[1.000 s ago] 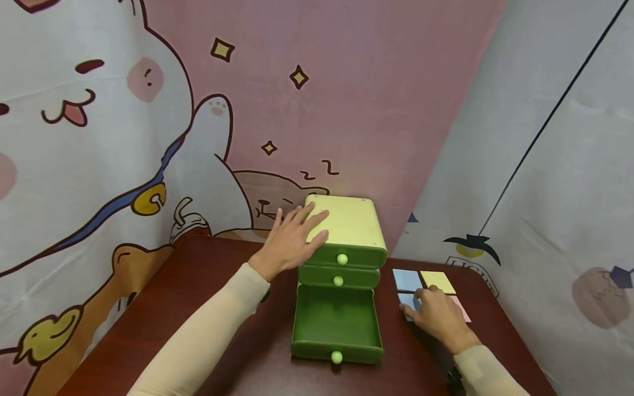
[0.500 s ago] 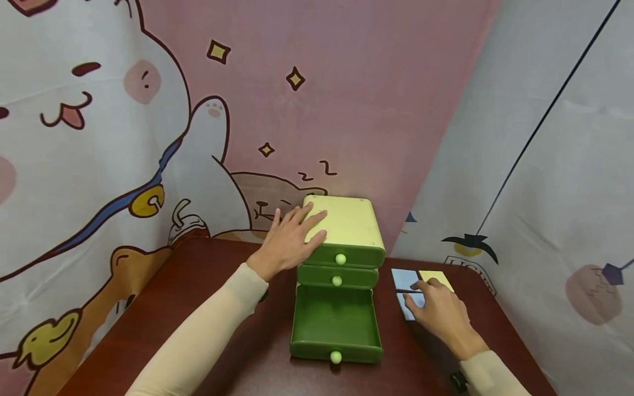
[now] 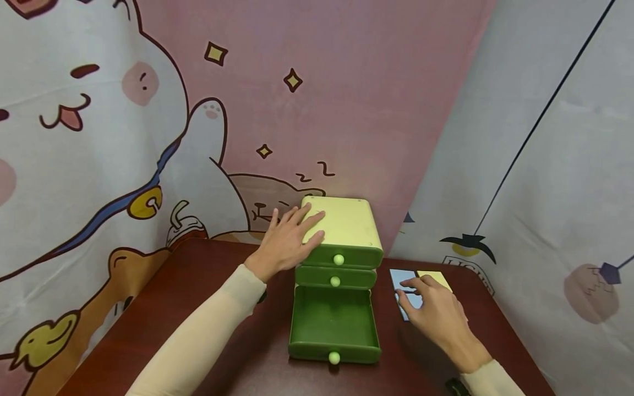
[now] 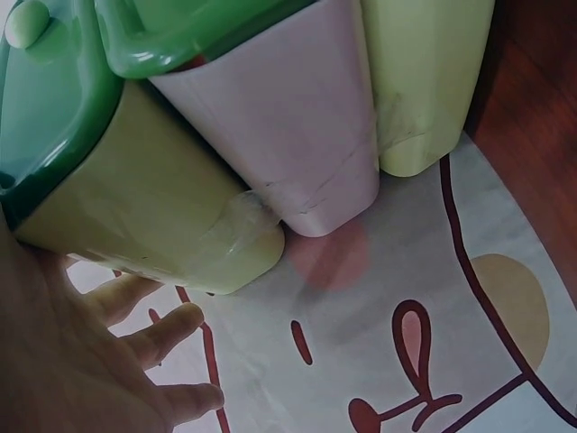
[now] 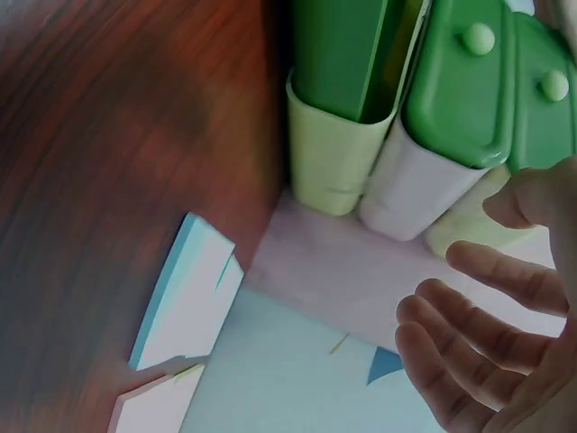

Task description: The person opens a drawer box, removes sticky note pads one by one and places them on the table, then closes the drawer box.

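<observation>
My left hand [image 3: 287, 242] rests spread on the pale yellow top of a small desktop drawer unit [image 3: 349, 220] with green drawer fronts. Its lowest drawer [image 3: 334, 322] is pulled out, with nothing visible inside; the upper two are closed. In the left wrist view, fingers [image 4: 162, 334] extend beside the unit's top tier. To the right, my right hand [image 3: 438, 313] hovers over sticky note pads, fingers loosely bent and holding nothing. Two blue pads [image 3: 400, 275] and a yellow pad [image 3: 437, 277] show around it; the pink pad is mostly hidden beneath the hand.
The reddish-brown wooden table [image 3: 198, 297] carries the unit and the pads. A printed cartoon cloth [image 3: 346, 99] hangs behind the table and along its right side. Each drawer has a round light green knob [image 3: 334, 358].
My right hand has risen slightly off the pads and its thumb and forefinger have moved apart, uncovering more of the near blue pad. The left hand stays on the unit.
</observation>
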Motion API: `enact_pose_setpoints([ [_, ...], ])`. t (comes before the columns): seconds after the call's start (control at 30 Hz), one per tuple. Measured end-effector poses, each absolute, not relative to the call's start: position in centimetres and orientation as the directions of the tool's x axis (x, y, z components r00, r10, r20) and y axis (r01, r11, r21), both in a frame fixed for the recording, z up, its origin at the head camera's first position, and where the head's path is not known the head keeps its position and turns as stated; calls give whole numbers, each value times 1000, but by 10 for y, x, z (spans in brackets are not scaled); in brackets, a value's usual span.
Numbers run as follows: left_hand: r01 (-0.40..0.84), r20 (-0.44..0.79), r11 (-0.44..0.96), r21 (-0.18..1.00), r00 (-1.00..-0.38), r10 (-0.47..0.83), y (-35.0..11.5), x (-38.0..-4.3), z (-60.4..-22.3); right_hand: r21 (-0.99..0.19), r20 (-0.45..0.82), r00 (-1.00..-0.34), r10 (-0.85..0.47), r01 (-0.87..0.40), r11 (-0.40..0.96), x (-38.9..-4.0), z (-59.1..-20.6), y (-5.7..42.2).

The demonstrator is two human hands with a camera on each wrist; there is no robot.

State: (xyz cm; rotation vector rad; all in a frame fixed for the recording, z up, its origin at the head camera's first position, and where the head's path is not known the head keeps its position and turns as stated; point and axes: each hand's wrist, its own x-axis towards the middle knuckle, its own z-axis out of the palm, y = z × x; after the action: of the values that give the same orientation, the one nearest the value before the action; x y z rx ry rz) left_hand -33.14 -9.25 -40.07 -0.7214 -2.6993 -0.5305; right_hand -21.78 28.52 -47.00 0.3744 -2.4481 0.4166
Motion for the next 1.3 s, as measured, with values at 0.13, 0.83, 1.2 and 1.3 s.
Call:
enact_pose_setpoints([
  [0.13,525,378,808,266,-828,414,-92,-331,-401,-182,660,-722,-210,-425,887,-212,-467,276],
  [0.83,517,369,816,258,-834,411,-92,-329,-400,-214,683,-639,-353,-637,740,-175,-463,230],
  [1.2,517,376,821,243,-830,412,-92,-329,-400,-243,631,-610,-480,-743,624,-161,-469,211],
  [1.3,518,375,820,243,-830,413,-92,-328,-400,-241,605,-604,-519,-760,603,-158,-471,208],
])
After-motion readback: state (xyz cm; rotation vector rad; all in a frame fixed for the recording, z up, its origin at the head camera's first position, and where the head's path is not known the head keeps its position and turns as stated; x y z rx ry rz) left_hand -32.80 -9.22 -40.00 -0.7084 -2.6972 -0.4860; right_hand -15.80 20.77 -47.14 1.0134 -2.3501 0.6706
